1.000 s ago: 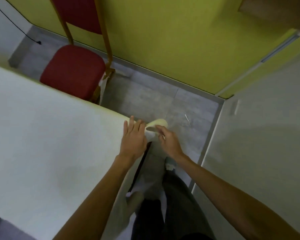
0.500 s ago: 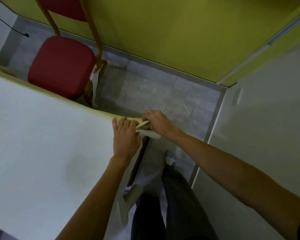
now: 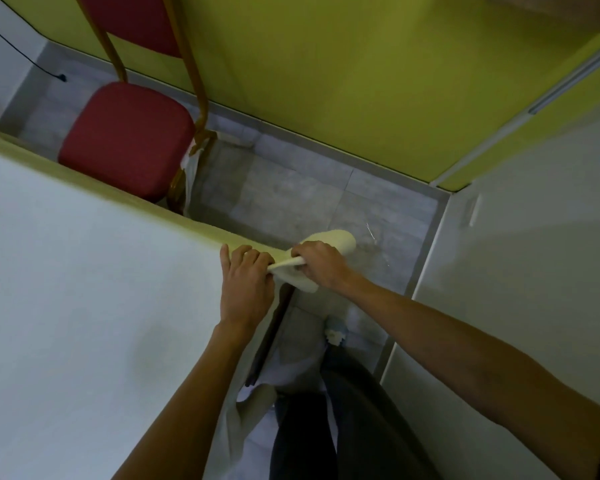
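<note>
2 hands meeting at the corner of the white covered table point(image 3: 66, 306). Left hand point(image 3: 246, 289), fingers curled, pinching the loose strip point(image 3: 284, 264) against the table edge. Right hand point(image 3: 321, 268) gripping the cream-white soft roll point(image 3: 338, 239), just past the corner, over grey tiled floor point(image 3: 291, 188). Farther back, red padded wooden-framed chair point(image 3: 125, 136) by the yellow-green wall point(image 3: 326, 64).
</note>
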Demonstrator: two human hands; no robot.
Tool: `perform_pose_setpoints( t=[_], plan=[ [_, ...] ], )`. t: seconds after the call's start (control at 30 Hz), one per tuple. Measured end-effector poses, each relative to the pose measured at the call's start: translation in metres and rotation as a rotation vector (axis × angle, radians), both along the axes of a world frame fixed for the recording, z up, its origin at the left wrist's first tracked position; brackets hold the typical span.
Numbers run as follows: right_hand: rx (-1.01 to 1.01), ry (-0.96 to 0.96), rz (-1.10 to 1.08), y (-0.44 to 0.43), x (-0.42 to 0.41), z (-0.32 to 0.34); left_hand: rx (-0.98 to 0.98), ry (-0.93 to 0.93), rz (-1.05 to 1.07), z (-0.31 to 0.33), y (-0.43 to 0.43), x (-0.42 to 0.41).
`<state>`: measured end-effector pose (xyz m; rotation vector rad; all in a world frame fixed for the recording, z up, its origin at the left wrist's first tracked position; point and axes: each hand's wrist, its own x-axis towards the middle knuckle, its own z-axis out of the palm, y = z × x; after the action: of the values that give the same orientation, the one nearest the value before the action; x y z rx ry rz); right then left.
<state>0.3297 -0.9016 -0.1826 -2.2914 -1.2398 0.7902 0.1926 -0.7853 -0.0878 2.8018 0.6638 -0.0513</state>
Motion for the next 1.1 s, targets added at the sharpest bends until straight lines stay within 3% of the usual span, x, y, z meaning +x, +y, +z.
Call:
perform_pose_setpoints(
  t=[0.3,0.4,0.6,0.83,1.1],
  plan=[
    [-0.043,0.170,0.149,-0.034,0.010,-0.020,-0.006,0.038,-0.017,0.005,-0.001,0.000],
    [-0.094,0.213,0.101,-0.041,0.012,-0.023,-0.012,0.046,-0.025,0.004,0.001,0.000],
    [-0.073,0.045,-0.139,-0.050,-0.003,-0.038,-0.024,0.034,-0.016,0.002,0.001,-0.001],
    [-0.035,0.058,-0.049,-0.085,-0.018,-0.054,-0.030,0.034,-0.018,0.004,0.000,-0.001],
    [0.032,-0.014,-0.299,-0.073,-0.054,-0.124,0.013,-0.003,-0.062,-0.010,0.005,-0.005]
  ],
)
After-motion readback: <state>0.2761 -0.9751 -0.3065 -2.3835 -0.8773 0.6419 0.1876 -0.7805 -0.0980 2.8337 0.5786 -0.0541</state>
